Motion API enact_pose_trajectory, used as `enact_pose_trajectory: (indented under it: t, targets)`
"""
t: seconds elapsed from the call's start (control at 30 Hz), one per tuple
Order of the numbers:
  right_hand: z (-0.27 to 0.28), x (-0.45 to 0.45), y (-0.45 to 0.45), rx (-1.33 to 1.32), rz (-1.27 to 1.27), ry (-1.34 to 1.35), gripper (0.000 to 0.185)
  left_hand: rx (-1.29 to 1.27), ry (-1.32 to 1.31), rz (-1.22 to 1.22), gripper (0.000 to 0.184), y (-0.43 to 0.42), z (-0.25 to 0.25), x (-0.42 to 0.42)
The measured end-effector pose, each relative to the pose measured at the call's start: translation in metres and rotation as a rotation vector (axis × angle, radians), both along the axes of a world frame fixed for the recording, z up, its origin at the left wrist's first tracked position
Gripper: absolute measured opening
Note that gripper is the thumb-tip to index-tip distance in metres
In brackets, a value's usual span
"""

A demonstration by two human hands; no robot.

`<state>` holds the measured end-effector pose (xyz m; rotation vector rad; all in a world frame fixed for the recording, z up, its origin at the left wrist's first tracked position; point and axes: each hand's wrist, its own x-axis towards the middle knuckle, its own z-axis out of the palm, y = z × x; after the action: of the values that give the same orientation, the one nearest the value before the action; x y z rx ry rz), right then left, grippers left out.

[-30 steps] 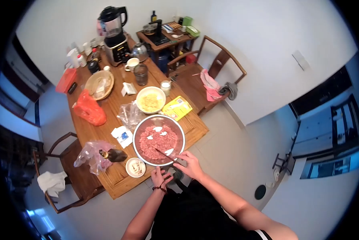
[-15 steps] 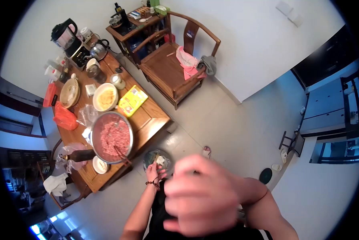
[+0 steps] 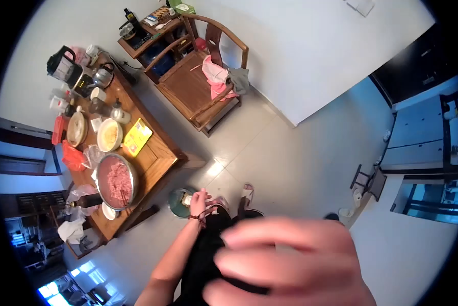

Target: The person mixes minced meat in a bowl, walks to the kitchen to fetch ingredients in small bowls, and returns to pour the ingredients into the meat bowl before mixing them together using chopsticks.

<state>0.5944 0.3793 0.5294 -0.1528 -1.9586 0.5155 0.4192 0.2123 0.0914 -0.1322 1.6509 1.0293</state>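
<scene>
fingers of the left hand (image 3: 202, 204) look loosely open; the right hand (image 3: 313, 261) is blurred, its grip unclear. minced meat (image 3: 118, 178) fills the metal bowl (image 3: 103, 177), yellow food (image 3: 109, 135) unmixed beside it.

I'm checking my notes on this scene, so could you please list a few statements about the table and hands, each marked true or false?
1. The metal bowl holds minced meat. True.
2. The yellow packet lies on the table. True.
3. The left hand is near the round bin. True.
4. The round bin stands on the table. False: it stands on the floor.
5. The right hand is inside the metal bowl. False: it is away from the bowl, blurred in the foreground.
</scene>
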Motion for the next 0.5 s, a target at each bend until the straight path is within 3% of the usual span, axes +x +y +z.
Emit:
enact_pose_trajectory:
  t: [0.23, 0.33, 0.5]
  targets:
    - [-0.013, -0.022, 0.039, 0.365, 0.015, 0.107, 0.009, 0.033, -0.144, -0.039, 0.052, 0.064, -0.017, 0.012]
    - [0.043, -0.001, 0.026, -0.056, -0.145, -0.223, 0.005, 0.047, -0.163, -0.23, 0.05, 0.127, -0.016, 0.038]
    - [0.056, 0.055, 0.093, -0.091, -0.145, -0.454, 0.014, 0.212, -0.147, -0.511, 0.054, 0.229, 0.03, 0.099]
